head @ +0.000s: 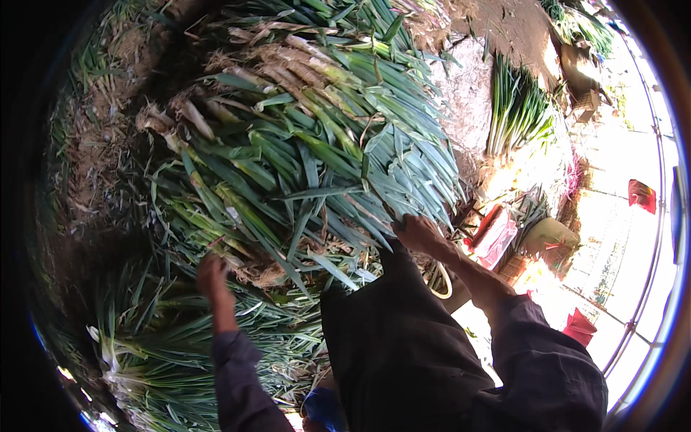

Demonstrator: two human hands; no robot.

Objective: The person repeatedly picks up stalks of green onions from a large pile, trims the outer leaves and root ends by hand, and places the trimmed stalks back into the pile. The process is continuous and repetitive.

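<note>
A large heap of leeks [302, 140] lies before me, root ends to the left and flat green leaves fanning right. At the leaf-tip side, my right hand [421, 233] is curled around the end of a thin, dark brown strand [378, 195], possibly a withered leaf. My left hand [214, 276] is at the near left edge of the heap, beside hairy roots [264, 272]. Its fingers are partly hidden and blurred, so whether they grip a stem cannot be made out.
Thinner green onions [178, 367] lie at lower left. Another green bundle [515, 108] rests beyond a pale sheet [464, 92]. To the right are a red-and-pink package [494, 235], a wicker basket [513, 268] and a pale hoop-shaped handle [445, 283]. Soil and scraps [97, 162] cover the left ground.
</note>
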